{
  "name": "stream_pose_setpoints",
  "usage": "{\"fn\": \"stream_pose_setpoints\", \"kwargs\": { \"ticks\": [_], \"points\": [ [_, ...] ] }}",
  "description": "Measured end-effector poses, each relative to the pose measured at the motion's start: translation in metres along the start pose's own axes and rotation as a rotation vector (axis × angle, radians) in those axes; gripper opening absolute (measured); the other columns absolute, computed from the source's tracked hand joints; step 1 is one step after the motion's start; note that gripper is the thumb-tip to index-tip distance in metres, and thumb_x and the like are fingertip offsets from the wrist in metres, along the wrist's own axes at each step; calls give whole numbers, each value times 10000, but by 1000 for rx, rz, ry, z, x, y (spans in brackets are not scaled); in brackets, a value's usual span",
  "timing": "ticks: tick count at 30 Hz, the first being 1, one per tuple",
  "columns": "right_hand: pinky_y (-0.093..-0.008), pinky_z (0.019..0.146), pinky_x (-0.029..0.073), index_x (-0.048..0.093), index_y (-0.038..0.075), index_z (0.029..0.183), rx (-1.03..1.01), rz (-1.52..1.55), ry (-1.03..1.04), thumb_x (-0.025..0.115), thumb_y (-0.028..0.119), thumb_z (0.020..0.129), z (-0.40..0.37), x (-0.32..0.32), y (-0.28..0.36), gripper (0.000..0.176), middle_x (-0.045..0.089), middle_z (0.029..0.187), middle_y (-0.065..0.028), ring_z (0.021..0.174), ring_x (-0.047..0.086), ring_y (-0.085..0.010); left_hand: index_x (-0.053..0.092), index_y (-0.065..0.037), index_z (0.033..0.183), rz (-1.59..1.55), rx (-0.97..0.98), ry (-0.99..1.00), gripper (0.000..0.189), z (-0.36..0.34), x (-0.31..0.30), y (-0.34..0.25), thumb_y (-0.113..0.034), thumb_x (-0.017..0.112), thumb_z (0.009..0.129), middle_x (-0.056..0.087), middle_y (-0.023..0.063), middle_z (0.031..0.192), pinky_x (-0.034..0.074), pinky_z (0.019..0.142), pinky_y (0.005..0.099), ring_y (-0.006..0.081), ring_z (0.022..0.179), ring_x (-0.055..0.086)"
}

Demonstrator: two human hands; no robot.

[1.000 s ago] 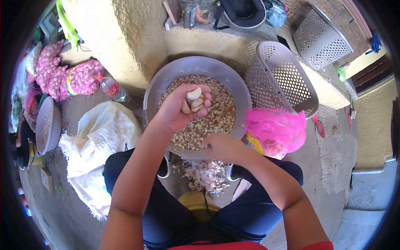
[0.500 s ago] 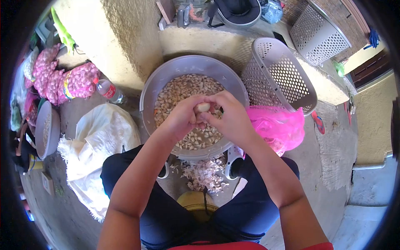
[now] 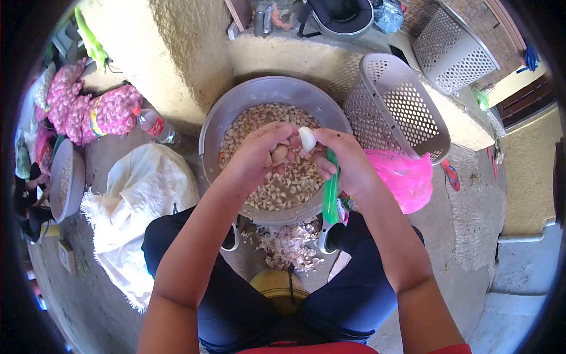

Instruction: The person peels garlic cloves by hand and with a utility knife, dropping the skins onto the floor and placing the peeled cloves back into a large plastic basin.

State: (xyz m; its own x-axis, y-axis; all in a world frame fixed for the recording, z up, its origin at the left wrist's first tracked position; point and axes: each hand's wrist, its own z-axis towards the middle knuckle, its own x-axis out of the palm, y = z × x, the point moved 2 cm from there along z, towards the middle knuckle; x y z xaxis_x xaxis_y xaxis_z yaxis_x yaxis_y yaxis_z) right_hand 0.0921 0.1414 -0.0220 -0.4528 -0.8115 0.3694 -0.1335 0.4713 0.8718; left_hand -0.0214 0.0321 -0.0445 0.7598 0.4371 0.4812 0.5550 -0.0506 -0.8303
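Over the large grey basin (image 3: 213, 97), my left hand (image 3: 254, 154) is curled around several unpeeled garlic cloves (image 3: 279, 154). My right hand (image 3: 348, 162) pinches a white, peeled garlic clove (image 3: 307, 138) at the fingertips, close beside the left fingers. A long green knife-like tool (image 3: 331, 192) is also tucked in the right hand, pointing down toward my knee. Below the hands, the basin holds many garlic cloves (image 3: 277, 197) in cloudy water.
Garlic skins (image 3: 292, 248) lie on the floor between my feet. A perforated grey basket (image 3: 407, 112) and a pink plastic bag (image 3: 407, 180) stand right of the basin. At left are a white sack (image 3: 144, 194), a soda bottle (image 3: 155, 125), garlic-filled net bags (image 3: 115, 112) and a smaller basin (image 3: 73, 183).
My hands have moved apart a little and turned. The white clove now shows at the right fingertips, and the green tool has come into view in the right hand.
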Motion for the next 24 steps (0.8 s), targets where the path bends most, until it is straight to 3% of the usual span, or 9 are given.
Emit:
{"fn": "stream_pose_setpoints", "kwargs": {
  "ticks": [5,8,11,13,15,17,20,22,24],
  "points": [
    [-189,368,280,556,17,889,149,136,108,537,221,822,0,-3,-1,216,523,650,-8,402,340,-40,517,-62,996,22,18,0,290,0,0,0,-294,431,845,540,15,755,380,476,214,89,650,509],
    [-192,356,271,568,19,854,170,-311,112,546,229,818,2,-12,-4,214,508,603,5,402,349,-42,522,-68,991,-36,-43,-43,274,2,-6,1,-273,431,831,535,11,763,368,462,213,95,648,512],
    [-199,345,254,576,19,827,35,-641,-134,559,252,814,-7,-19,25,234,488,559,21,401,353,-45,527,-74,979,-38,-41,-25,263,5,-9,3,-261,429,822,537,12,778,355,443,210,102,642,514],
    [-200,364,271,573,28,857,-185,-235,-257,566,269,809,-3,-64,48,246,510,612,7,409,339,-53,528,-74,972,-51,-51,-15,259,5,-11,4,-262,429,822,537,16,782,354,438,208,104,641,515],
    [-203,390,303,565,39,882,-449,67,-605,567,277,808,-3,-98,72,250,545,706,-21,430,332,-60,527,-74,968,-54,-64,-15,257,5,-10,6,-263,430,823,539,19,787,355,434,207,107,641,517],
    [-207,412,327,557,48,893,-483,167,-786,563,259,808,-7,-132,77,228,563,794,-49,450,332,-63,525,-72,967,-37,-83,-21,257,5,-6,7,-263,431,824,542,22,793,356,429,205,109,643,519],
    [-214,404,328,558,40,885,-430,169,-790,555,235,806,-5,-132,71,211,575,814,-52,448,334,-59,520,-69,974,-66,-113,-11,260,8,-6,9,-266,428,830,548,28,798,370,427,210,109,646,521],
    [-214,410,345,566,28,895,-371,30,-712,560,206,794,4,-113,59,205,587,805,-47,444,349,-58,517,-69,976,-81,-104,3,261,9,-4,9,-266,421,834,549,31,798,380,433,211,108,644,521],
    [-210,418,367,588,49,897,-286,-307,-507,569,176,781,9,-80,43,174,591,775,-34,476,423,-59,514,-67,978,-107,-108,25,262,9,-3,9,-265,415,837,550,34,801,390,443,213,107,645,521]
  ]
}}
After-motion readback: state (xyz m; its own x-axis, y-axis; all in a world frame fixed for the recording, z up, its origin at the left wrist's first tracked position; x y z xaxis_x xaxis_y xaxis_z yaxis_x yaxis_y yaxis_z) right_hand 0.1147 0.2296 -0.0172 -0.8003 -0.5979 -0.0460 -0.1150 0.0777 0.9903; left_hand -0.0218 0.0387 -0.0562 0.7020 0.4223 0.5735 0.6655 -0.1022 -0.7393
